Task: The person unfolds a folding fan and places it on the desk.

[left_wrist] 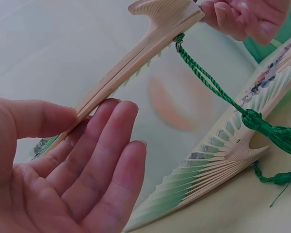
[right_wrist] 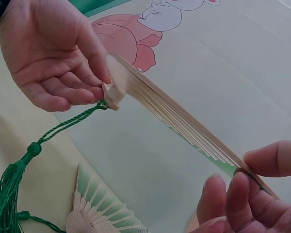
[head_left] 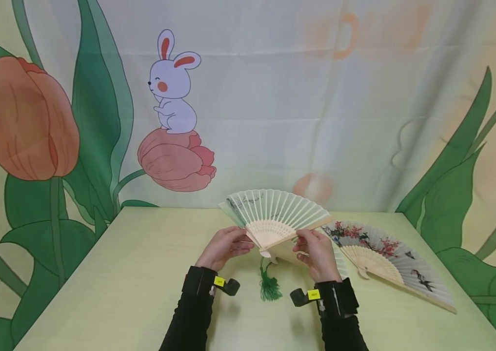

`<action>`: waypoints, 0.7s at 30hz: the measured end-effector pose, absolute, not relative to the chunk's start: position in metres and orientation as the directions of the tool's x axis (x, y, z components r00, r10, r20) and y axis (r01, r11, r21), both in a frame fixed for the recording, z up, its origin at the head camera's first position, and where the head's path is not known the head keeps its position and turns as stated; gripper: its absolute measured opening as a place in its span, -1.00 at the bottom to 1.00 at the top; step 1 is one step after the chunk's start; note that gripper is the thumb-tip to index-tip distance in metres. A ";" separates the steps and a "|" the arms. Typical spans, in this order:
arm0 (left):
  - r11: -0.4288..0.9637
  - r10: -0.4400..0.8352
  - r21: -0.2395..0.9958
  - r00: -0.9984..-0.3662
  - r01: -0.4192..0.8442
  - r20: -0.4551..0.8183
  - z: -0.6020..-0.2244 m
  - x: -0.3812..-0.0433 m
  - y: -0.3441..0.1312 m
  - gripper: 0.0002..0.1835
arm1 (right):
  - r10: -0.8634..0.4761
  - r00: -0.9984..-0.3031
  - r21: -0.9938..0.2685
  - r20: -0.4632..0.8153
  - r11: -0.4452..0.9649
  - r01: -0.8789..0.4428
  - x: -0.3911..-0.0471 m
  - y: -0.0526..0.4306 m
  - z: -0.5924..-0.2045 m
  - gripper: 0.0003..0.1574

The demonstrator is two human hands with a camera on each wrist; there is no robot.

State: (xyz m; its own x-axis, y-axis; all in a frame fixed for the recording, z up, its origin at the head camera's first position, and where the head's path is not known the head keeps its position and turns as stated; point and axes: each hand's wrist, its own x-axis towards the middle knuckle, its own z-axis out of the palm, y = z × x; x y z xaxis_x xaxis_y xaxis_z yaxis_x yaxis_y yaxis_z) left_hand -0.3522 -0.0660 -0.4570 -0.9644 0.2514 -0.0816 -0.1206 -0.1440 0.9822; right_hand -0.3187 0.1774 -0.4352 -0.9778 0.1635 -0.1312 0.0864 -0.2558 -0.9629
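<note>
Both hands hold up a spread folding fan point(head_left: 274, 209) with pale wooden ribs and a white-green leaf. My left hand point(head_left: 225, 248) pinches its left outer stick between thumb and fingers. At the opposite outer stick, my right hand point(head_left: 320, 253) grips with thumb and fingertips, as the right wrist view also shows. A green tassel point(head_left: 269, 287) dangles from the pivot on a twisted cord. Beneath, a second green-leaved fan point(left_wrist: 199, 177) lies spread on the table, mostly hidden by the held fan and right hand in the head view; its own tassel point(left_wrist: 283, 177) is green too.
To the right, a third spread fan point(head_left: 406, 256) with red blossoms and birds lies on the pale table point(head_left: 120, 292). Behind the table hangs a printed curtain point(head_left: 265, 97) with tulips and a rabbit.
</note>
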 end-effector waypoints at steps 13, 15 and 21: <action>-0.180 0.231 0.977 -0.971 -0.112 -0.069 -0.459 -0.354 -0.072 -0.75 | 0.133 -0.981 -0.944 -0.139 -0.318 0.091 -0.315 0.179 -0.432 -0.83; -0.184 0.223 0.977 -0.973 -0.108 -0.066 -0.460 -0.355 -0.074 -0.75 | 0.125 -0.983 -0.939 -0.137 -0.331 0.089 -0.315 0.179 -0.432 -0.79; -0.189 0.208 0.977 -0.976 -0.098 -0.058 -0.460 -0.355 -0.077 -0.73 | 0.113 -0.985 -0.931 -0.133 -0.354 0.085 -0.316 0.182 -0.433 -0.68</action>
State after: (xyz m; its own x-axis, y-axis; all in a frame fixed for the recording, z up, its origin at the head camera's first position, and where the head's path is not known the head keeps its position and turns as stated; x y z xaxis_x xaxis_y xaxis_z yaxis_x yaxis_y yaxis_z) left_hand -0.3550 -0.0766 -0.4602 -0.9765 0.2079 -0.0577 -0.0979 -0.1887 0.9771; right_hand -0.3163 0.1820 -0.4329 -0.9847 0.1132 -0.1328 0.0848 -0.3544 -0.9312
